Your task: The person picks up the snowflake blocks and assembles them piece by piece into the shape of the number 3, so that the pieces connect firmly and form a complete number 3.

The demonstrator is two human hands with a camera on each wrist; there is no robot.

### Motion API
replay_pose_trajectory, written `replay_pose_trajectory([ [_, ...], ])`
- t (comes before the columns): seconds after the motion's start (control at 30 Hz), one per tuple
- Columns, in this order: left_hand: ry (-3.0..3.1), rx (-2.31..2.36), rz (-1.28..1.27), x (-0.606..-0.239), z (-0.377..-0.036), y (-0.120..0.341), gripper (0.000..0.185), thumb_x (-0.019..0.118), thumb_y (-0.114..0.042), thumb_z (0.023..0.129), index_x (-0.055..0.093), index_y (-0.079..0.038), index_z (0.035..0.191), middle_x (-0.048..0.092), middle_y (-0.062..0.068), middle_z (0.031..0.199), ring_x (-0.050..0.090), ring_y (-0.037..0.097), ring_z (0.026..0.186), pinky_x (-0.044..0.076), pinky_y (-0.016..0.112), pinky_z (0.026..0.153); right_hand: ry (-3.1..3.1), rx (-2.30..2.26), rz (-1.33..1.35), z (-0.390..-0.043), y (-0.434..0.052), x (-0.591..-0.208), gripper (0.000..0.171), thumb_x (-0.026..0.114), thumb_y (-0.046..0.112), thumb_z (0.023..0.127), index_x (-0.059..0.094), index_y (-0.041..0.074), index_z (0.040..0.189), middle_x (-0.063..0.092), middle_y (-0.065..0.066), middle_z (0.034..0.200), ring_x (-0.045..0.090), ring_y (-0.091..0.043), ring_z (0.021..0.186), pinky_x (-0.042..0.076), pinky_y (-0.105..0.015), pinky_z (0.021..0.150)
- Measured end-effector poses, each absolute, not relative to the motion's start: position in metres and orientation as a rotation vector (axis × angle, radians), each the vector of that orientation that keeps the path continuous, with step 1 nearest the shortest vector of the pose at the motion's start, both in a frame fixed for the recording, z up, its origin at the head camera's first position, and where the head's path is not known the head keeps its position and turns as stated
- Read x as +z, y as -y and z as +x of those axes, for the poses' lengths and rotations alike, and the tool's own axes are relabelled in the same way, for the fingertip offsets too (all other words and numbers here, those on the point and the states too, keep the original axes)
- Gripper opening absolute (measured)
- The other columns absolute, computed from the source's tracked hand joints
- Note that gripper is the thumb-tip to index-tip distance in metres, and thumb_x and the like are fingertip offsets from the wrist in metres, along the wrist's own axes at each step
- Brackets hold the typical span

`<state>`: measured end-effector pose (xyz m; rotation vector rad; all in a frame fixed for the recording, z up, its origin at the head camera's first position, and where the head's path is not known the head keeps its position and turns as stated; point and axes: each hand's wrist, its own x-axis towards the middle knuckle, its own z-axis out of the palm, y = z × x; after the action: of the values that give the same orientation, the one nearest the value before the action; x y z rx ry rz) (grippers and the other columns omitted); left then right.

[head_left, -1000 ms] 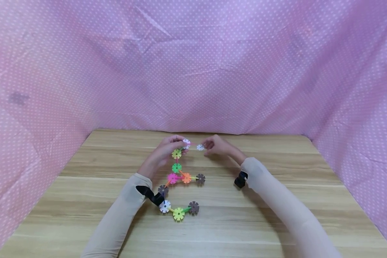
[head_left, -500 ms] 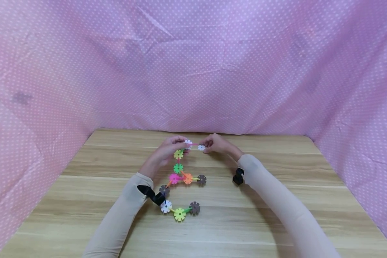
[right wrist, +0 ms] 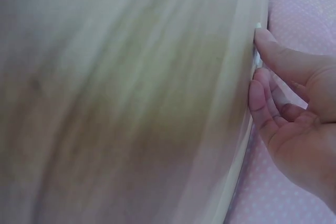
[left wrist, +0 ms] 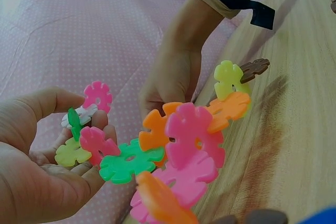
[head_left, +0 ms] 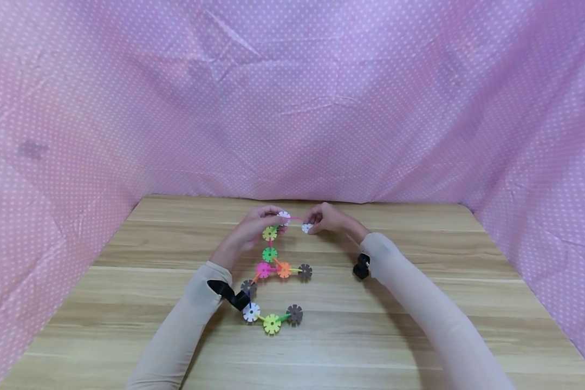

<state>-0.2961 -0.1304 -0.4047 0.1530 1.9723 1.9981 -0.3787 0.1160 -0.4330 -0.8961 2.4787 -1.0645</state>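
A chain of colourful plastic snowflake discs lies from the table's near middle up to my left hand (head_left: 255, 227). That hand grips its far end by a white snowflake disc (head_left: 284, 218). From this disc a pink disc (head_left: 296, 218), nearly edge-on, sticks out to the right. My right hand (head_left: 327, 218) pinches another white snowflake disc (head_left: 306, 228) between thumb and fingers, close by the pink one. Whether the two touch is too small to tell. In the left wrist view, a green disc (left wrist: 131, 161) and several pink and orange discs fill the foreground.
Two side branches of the chain point right, ending in a brown disc (head_left: 305, 272) and a lower brown disc (head_left: 294, 314). The wooden table (head_left: 419, 260) meets a pink dotted cloth (head_left: 292, 108) at its back edge. My left forearm lies close beside the chain.
The right hand's white disc has shifted slightly right and toward me, tilting in the fingers. Those fingers now cover more of it. The left hand and chain have moved slightly right in view.
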Motion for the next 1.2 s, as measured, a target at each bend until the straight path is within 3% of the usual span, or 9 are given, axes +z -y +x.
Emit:
replay_pose_trajectory([
  [0.17, -1.965, 2.008, 0.164, -0.404, -0.294, 0.131, 0.024, 0.063, -0.01, 0.099, 0.059, -0.003, 0.122, 0.068, -0.003, 0.096, 0.068, 0.01, 0.088, 0.057, 0.038, 0.099, -2.428, -1.088, -0.846, -0.375, -0.12, -0.429, 0.026, 0.082, -0.003, 0.081, 0.068, -0.006, 0.102, 0.069, -0.015, 0.096, 0.059, -0.013, 0.083, 0.052, -0.019, 0.076],
  [0.3, -1.974, 2.011, 0.166, -0.403, -0.294, 0.13, 0.027, 0.063, -0.01, 0.099, 0.058, -0.002, 0.125, 0.068, -0.001, 0.099, 0.068, 0.01, 0.087, 0.056, 0.039, 0.1, -2.414, -1.116, -0.833, -0.372, -0.124, -0.428, 0.023, 0.081, -0.005, 0.081, 0.066, -0.007, 0.1, 0.068, -0.014, 0.094, 0.06, -0.012, 0.083, 0.053, -0.019, 0.076],
  [0.6, -2.0, 1.984, 0.121, -0.406, -0.296, 0.128, 0.025, 0.067, -0.014, 0.099, 0.06, -0.003, 0.12, 0.062, -0.001, 0.1, 0.066, 0.015, 0.094, 0.057, 0.036, 0.099, -2.33, -1.257, -0.704, -0.363, -0.13, -0.432, 0.018, 0.076, -0.006, 0.084, 0.067, -0.006, 0.1, 0.068, -0.005, 0.084, 0.058, -0.011, 0.07, 0.05, -0.021, 0.06],
  [0.87, -2.022, 1.984, 0.092, -0.41, -0.297, 0.128, 0.03, 0.068, -0.018, 0.098, 0.06, -0.002, 0.123, 0.064, -0.002, 0.1, 0.066, 0.02, 0.101, 0.052, 0.044, 0.106, -2.282, -1.37, -0.605, -0.354, -0.132, -0.428, 0.022, 0.075, 0.003, 0.089, 0.07, -0.003, 0.11, 0.074, -0.009, 0.091, 0.069, -0.016, 0.076, 0.062, -0.031, 0.071],
  [0.97, -2.019, 1.987, 0.072, -0.409, -0.297, 0.127, 0.028, 0.07, -0.02, 0.097, 0.062, -0.005, 0.119, 0.065, -0.001, 0.1, 0.065, 0.025, 0.107, 0.052, 0.044, 0.106, -2.263, -1.449, -0.557, -0.348, -0.131, -0.424, 0.024, 0.075, 0.004, 0.09, 0.071, -0.003, 0.112, 0.075, -0.009, 0.093, 0.071, -0.017, 0.079, 0.063, -0.033, 0.077],
  [1.2, -2.01, 1.979, 0.072, -0.409, -0.297, 0.127, 0.024, 0.071, -0.021, 0.097, 0.064, -0.007, 0.115, 0.066, 0.001, 0.102, 0.065, 0.023, 0.103, 0.052, 0.046, 0.107, -2.225, -1.648, -0.46, -0.337, -0.122, -0.416, 0.023, 0.075, 0.002, 0.089, 0.07, -0.004, 0.111, 0.074, -0.005, 0.088, 0.072, -0.019, 0.079, 0.064, -0.04, 0.081],
])
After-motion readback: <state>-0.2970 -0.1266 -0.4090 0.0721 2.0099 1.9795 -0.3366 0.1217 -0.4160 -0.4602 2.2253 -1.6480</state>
